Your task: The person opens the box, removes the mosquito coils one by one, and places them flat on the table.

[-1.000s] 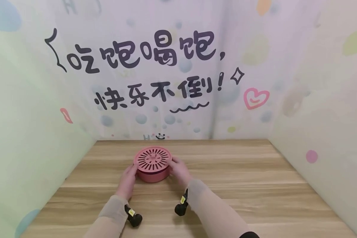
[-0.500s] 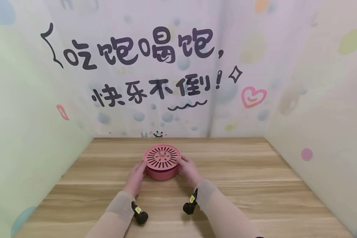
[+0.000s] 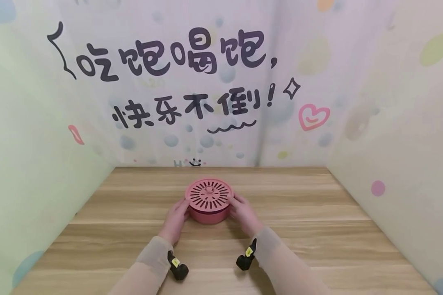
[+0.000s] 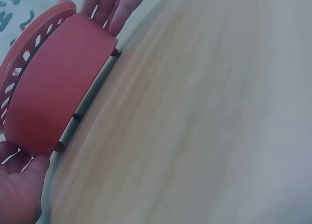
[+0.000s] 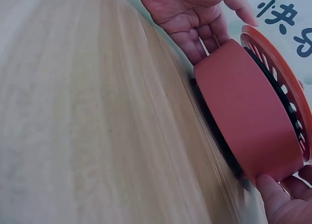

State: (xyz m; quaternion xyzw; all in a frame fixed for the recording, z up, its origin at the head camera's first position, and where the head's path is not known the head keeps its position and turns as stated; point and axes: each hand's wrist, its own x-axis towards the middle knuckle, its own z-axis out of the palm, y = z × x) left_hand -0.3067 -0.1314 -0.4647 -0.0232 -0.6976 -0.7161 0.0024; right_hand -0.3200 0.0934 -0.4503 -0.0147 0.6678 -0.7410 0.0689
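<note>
A round pink mosquito coil holder (image 3: 209, 216) with a slotted lid (image 3: 208, 201) stands upright on the wooden table, toward its back edge. The lid has a small knob (image 3: 209, 189) in its middle, and a dark band shows under its rim. My left hand (image 3: 176, 221) grips the left side, thumb near the lid's rim. On the opposite side my right hand (image 3: 245, 215) holds it in the same way. Short dark feet (image 4: 59, 146) show beneath the base in the left wrist view. The inside is hidden by the lid.
The wooden table (image 3: 302, 246) reaches back to a patterned wall (image 3: 151, 155) with black lettering. Side walls (image 3: 402, 143) close it in at left and right. A black wrist camera (image 3: 179, 268) sits on each sleeve.
Both hands have moved to the right together, carrying the mosquito coil holder from left of centre to nearer the table's middle. Their grip looks the same. The head view has shifted slightly.
</note>
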